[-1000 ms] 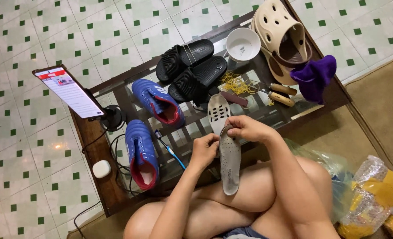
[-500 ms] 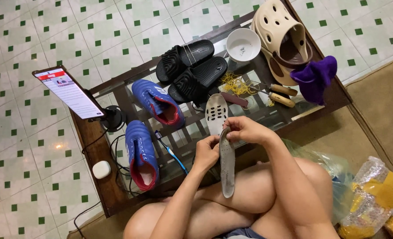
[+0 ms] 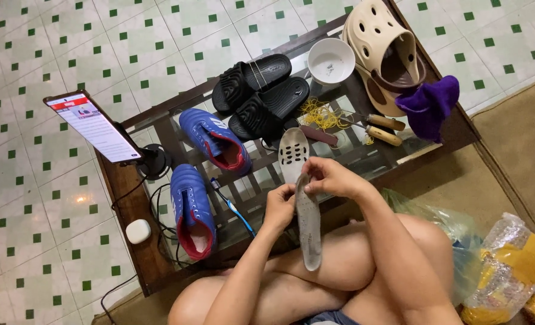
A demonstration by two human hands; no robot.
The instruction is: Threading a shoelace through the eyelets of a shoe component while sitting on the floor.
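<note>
Both hands hold a grey shoe insole upright over my lap, seen nearly edge-on. My left hand pinches its left side near the top. My right hand grips the top end from the right. Just beyond the hands, a white perforated insole lies on the glass-topped low table. A pair of blue sports shoes sits to the left of my hands, with a blue toothbrush beside them.
On the table stand a pair of black slides, a white bowl, beige clogs, a purple cloth, yellow thread, wooden-handled tools and a phone on a stand. Plastic bags lie at my right.
The grey insole has turned in my hands from showing its flat face to being almost edge-on. Both hands stay on its top end.
</note>
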